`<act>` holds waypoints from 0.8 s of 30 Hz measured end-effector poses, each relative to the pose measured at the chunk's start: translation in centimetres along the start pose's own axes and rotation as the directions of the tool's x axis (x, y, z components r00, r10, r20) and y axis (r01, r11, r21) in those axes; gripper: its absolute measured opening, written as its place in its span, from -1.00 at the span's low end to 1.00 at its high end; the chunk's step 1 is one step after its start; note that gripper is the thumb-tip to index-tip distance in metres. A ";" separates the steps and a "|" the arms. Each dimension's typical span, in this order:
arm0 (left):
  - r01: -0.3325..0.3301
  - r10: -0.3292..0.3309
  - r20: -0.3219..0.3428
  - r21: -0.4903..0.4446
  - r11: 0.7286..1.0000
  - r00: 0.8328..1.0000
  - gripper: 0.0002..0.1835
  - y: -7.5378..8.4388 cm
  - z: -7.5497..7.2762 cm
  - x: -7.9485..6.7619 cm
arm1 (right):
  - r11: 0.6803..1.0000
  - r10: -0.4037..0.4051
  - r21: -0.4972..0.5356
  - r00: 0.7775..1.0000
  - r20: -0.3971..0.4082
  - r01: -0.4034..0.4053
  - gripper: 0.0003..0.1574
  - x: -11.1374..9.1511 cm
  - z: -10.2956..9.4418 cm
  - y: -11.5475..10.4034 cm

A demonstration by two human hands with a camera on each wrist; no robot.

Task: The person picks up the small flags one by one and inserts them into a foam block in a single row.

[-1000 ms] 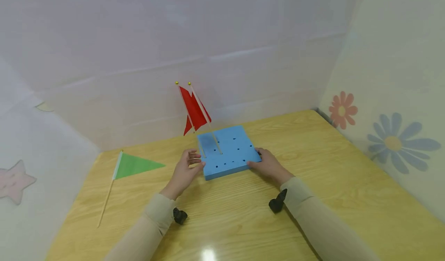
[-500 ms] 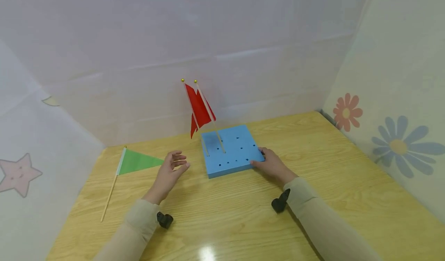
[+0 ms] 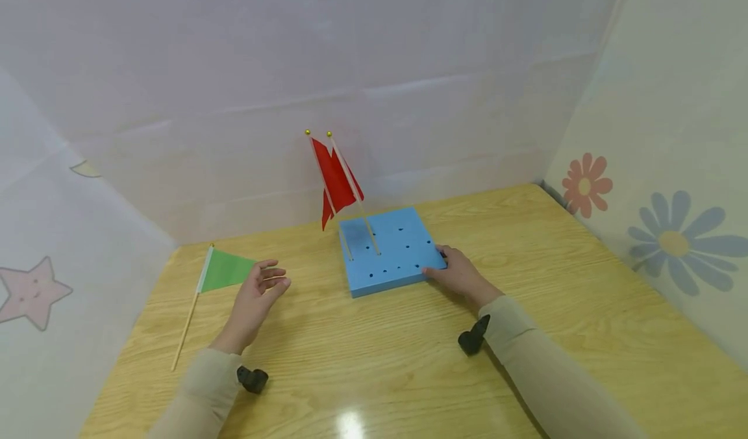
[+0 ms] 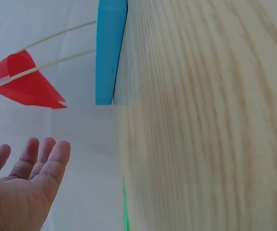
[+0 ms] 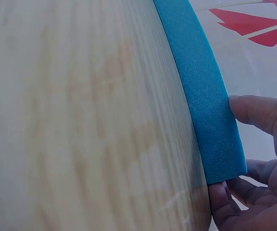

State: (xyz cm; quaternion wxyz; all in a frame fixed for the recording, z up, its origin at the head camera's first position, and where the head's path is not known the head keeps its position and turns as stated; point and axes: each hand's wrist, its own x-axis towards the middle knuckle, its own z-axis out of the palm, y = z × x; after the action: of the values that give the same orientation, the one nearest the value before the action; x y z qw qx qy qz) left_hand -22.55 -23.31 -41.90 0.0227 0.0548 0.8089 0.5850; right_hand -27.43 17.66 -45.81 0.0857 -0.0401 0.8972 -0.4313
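A blue foam board (image 3: 388,231) with several small holes lies flat on the table. Two red flags (image 3: 339,179) on thin sticks stand in its left part, leaning left. My right hand (image 3: 458,273) grips the board's near right corner; the right wrist view has the thumb (image 5: 256,110) at the top edge and the fingers at the side. My left hand (image 3: 251,306), holding nothing, hovers left of the board with loosely bent fingers. Behind it lies a green triangular flag (image 3: 223,270) on a wooden stick, its tip covered by the hand.
The wood-grain table (image 3: 374,354) meets a pale cloth wall (image 3: 245,166) at the back. More cloth, printed with flowers and a star, hangs at both sides. Black wrist cameras sit on both sleeves.
My left hand has left the board's left edge and moved left to the green flag. My right hand keeps its grip on the foam board. The view has shifted slightly.
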 end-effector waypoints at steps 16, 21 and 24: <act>0.029 -0.029 -0.125 -0.006 1.000 0.992 -0.38 -1.0 -3.7 -2.2 | 1.000 0.006 0.002 1.000 0.011 -0.006 -0.03 0.2 0.0 -0.1; 0.029 -0.031 -0.150 -0.014 0.999 0.988 -0.39 -1.4 -4.7 -2.6 | 1.000 0.004 0.000 1.000 0.011 -0.004 -0.03 0.4 0.0 -0.1; 0.027 -0.030 -0.155 -0.018 0.999 0.987 -0.39 -1.8 -5.2 -2.8 | 1.000 0.018 -0.002 1.000 0.012 -0.018 -0.03 0.3 0.0 0.0</act>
State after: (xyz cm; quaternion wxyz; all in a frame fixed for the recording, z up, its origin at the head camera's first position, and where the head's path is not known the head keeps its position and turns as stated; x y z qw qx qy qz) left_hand -20.43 -29.05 -42.02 -0.0315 -0.0026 0.8042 0.5935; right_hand -27.77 17.60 -45.84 0.0951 -0.0346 0.8974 -0.4294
